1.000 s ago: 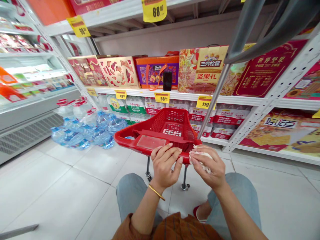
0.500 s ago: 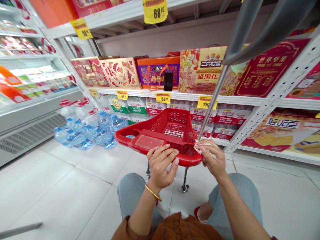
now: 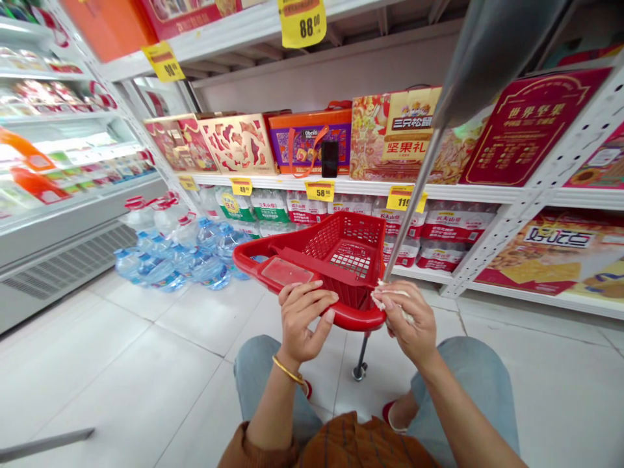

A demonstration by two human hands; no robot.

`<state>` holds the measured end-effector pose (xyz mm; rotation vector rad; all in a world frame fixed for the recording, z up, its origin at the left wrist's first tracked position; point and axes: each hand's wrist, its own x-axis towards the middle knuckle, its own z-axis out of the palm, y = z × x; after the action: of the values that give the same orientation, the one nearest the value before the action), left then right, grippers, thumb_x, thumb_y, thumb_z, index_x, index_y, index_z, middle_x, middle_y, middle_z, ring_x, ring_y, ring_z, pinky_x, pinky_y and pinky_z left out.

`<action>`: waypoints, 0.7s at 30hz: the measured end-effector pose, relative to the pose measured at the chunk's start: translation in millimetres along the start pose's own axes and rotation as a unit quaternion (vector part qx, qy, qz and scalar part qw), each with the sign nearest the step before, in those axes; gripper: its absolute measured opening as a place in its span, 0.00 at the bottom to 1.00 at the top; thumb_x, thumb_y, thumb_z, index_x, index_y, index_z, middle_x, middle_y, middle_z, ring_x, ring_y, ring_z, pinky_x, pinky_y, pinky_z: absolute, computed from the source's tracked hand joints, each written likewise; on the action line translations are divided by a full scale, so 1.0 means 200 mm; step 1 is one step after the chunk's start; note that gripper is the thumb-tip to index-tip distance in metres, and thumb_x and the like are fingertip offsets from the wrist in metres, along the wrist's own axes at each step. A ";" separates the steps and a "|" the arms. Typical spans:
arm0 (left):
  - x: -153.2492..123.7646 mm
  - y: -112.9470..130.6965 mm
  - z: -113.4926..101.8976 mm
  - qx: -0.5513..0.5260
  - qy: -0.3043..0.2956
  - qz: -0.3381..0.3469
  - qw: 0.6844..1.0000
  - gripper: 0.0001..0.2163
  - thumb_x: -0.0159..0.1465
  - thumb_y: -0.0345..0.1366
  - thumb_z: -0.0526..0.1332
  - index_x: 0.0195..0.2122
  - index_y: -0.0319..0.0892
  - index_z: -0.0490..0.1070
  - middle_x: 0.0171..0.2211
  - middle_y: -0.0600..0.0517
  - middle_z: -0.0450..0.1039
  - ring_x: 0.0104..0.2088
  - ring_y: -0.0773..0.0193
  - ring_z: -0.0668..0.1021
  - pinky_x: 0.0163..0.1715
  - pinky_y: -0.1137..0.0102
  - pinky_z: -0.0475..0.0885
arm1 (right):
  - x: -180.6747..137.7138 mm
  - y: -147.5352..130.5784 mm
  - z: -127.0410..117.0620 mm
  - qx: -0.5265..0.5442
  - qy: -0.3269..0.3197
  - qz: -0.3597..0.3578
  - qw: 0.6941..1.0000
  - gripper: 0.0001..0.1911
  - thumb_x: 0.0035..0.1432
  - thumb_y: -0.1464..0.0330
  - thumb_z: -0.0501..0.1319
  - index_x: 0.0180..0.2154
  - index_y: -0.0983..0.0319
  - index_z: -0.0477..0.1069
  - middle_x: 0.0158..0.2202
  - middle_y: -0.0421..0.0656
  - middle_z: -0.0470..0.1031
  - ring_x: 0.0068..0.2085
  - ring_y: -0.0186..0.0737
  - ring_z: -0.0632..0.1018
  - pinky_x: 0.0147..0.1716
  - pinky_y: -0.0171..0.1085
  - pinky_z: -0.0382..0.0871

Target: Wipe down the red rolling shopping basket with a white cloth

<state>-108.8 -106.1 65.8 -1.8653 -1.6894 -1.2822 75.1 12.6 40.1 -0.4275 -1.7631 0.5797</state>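
A small red plastic shopping cart (image 3: 358, 315) stands in front of me, its slotted basket facing the shelf. Over the near rim, beside a flat rectangular panel (image 3: 285, 272), curl the fingers of my left hand (image 3: 306, 322). My right hand (image 3: 412, 322) is closed on a crumpled white cloth (image 3: 396, 302), pressed against the cart's right corner at the foot of a metal pole (image 3: 414, 201). This pole slants up to a blurred grey shape at the top right. Part of the cloth is hidden under my fingers.
Boxed gifts (image 3: 397, 136) and a black phone (image 3: 329, 159) stand on the shelf, above packs of bottled water (image 3: 455, 221). Large water bottles (image 3: 180, 260) crowd the floor at left, near a refrigerated case (image 3: 63, 253). My knees (image 3: 475, 383) flank the cart.
The cart has turned slightly, and its left end appears farther right. Both hands have shifted a little left and down in view, still on the cart and cloth.
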 end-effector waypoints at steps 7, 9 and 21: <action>0.00 -0.04 -0.05 -0.002 -0.007 0.009 1.000 0.09 0.63 0.34 0.56 0.38 0.47 0.76 0.38 0.54 0.81 0.49 0.58 0.75 0.58 0.53 0.55 | -0.03 -0.07 0.04 -0.027 0.004 -0.023 0.999 0.08 0.59 0.72 0.61 0.39 0.56 0.76 0.35 0.41 0.78 0.40 0.40 0.76 0.42 0.44 0.70; 0.01 -0.02 -0.06 0.034 0.007 0.015 0.999 0.09 0.63 0.33 0.56 0.38 0.48 0.76 0.42 0.53 0.80 0.53 0.56 0.73 0.62 0.50 0.47 | -0.05 -0.08 0.04 -0.036 0.000 -0.029 0.999 0.09 0.58 0.73 0.62 0.40 0.56 0.76 0.36 0.42 0.77 0.41 0.40 0.76 0.43 0.44 0.69; -0.07 0.30 0.09 0.083 -0.002 0.010 0.997 0.18 0.66 0.30 0.51 0.56 0.34 0.65 0.50 0.41 0.74 0.51 0.59 0.74 0.56 0.60 0.60 | -0.13 -0.17 0.11 -0.044 0.006 -0.067 0.997 0.15 0.62 0.72 0.55 0.50 0.58 0.71 0.43 0.47 0.72 0.46 0.44 0.73 0.45 0.49 0.70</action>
<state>-45.9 -116.8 65.3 -1.7854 -1.7186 -1.0948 60.5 -33.4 34.7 -0.3695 -1.7953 0.4066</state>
